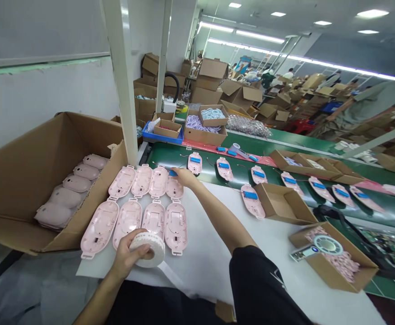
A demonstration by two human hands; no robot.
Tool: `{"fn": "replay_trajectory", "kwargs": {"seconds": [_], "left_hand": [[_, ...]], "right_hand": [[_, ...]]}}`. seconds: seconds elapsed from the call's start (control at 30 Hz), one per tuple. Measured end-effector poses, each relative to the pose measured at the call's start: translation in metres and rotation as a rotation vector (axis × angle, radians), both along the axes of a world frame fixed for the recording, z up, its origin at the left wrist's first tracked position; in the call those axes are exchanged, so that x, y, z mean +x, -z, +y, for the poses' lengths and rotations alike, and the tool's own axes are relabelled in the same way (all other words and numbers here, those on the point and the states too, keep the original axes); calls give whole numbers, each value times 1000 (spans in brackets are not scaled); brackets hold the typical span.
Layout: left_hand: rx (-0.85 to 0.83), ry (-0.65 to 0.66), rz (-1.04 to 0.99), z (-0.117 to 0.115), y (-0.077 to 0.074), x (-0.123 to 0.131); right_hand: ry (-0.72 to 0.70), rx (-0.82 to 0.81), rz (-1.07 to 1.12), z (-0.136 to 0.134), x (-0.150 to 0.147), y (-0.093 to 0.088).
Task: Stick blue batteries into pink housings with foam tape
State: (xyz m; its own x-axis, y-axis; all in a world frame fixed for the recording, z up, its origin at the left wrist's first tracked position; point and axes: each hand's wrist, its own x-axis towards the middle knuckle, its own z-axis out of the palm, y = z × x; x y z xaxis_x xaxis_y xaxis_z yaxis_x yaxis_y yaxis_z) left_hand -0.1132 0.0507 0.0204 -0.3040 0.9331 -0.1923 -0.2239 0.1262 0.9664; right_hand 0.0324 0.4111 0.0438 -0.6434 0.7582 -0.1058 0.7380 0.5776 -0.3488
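My left hand grips a white tape roll, my right hand touches a blue pack, grip unclear, and seven pink shells at the tabletop's left await packs, while those along the far belt carry theirs.

On my left I have a white wall and a pale post; ahead of me, tube lights and ceiling light panels shine above cardboard cartons heaped in the distance.
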Motion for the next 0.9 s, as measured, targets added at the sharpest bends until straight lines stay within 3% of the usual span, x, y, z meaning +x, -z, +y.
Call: {"fn": "replay_trajectory", "kwargs": {"seconds": [0.3,0.53,0.9], "left_hand": [[9,-6,-93,2,9,-11],[17,95,-60,7,19,-13],[44,142,-42,6,30,-13]], "right_hand": [[-89,93,-271,-4,5,-6],[-109,124,-327,-8,-3,-7],[-118,123,-373,-10,-11,-3]]}}
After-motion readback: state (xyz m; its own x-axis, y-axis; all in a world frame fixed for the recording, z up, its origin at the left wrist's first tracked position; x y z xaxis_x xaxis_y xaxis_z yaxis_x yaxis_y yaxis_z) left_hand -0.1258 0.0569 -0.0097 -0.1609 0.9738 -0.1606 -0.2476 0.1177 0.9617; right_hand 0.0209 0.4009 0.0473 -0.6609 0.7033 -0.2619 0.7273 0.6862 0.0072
